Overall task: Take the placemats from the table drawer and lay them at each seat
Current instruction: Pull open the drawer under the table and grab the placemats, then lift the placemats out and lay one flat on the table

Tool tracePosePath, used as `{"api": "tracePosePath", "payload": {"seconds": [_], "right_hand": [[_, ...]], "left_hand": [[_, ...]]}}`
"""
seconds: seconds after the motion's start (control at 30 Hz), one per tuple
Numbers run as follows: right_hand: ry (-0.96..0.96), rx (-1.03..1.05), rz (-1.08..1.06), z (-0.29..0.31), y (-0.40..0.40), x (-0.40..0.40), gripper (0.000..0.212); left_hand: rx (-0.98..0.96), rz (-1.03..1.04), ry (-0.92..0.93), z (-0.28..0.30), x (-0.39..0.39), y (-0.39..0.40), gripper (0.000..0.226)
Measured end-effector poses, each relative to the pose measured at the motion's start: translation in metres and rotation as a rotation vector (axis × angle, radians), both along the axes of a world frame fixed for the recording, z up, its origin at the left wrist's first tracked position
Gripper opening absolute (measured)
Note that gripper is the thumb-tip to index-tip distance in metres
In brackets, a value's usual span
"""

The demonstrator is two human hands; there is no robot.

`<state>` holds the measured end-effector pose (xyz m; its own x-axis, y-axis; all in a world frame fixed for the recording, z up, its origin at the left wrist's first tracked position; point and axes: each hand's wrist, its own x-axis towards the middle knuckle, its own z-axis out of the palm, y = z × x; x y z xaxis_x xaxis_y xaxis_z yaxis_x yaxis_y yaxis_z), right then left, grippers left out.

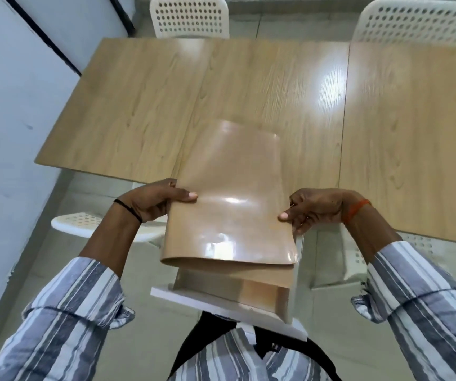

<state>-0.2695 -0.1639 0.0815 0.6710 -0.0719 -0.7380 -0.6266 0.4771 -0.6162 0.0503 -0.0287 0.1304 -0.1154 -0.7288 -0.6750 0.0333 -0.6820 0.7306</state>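
Placemats (pixel 229 204) btwn L hand (pixel 155 200) & R hand (pixel 315 210)

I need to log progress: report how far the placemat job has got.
Done: the drawer is pulled open. In hand: the left hand and right hand grip a tan stack of placemats above it. Left: none lies on the table yet, and more tan material sits in the drawer.
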Motion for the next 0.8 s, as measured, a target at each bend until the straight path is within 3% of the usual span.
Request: {"api": "tracePosePath", "payload": {"seconds": [0.13, 0.17, 0.3, 0.37, 0.47, 0.63, 0.7, 0.8], "right_hand": [[0.007, -0.276, -0.126, 0.022, -0.045, 0.009, 0.011], [0.064, -0.368, -0.209, 0.022, -0.056, 0.014, 0.022], [0.306, -0.718, -0.434, -0.003, -0.088, 0.040, 0.054], [0.402, -0.810, -0.452, -0.021, -0.096, 0.048, 0.065], [0.494, -0.855, -0.678, -0.038, -0.091, 0.052, 0.074], [0.420, -0.901, -0.805, -0.050, -0.075, 0.062, 0.057], [0.405, -0.854, -0.841, -0.055, -0.076, 0.067, 0.059], [0.442, -0.783, -0.926, -0.062, -0.090, 0.070, 0.065]], "left_hand": [[-0.026, 0.061, 0.032, -0.006, 0.010, -0.043, 0.080], [-0.012, 0.088, 0.023, -0.013, 0.009, -0.057, 0.073], [0.051, 0.358, 0.049, -0.050, -0.021, -0.111, 0.012], [0.135, 0.532, 0.112, -0.071, -0.038, -0.133, 0.010], [0.238, 0.613, 0.188, -0.101, -0.057, -0.153, 0.010], [0.258, 0.715, 0.340, -0.121, -0.091, -0.182, 0.007], [0.256, 0.652, 0.330, -0.120, -0.102, -0.192, 0.015], [0.289, 0.343, 0.110, -0.111, -0.092, -0.201, 0.025]]}}
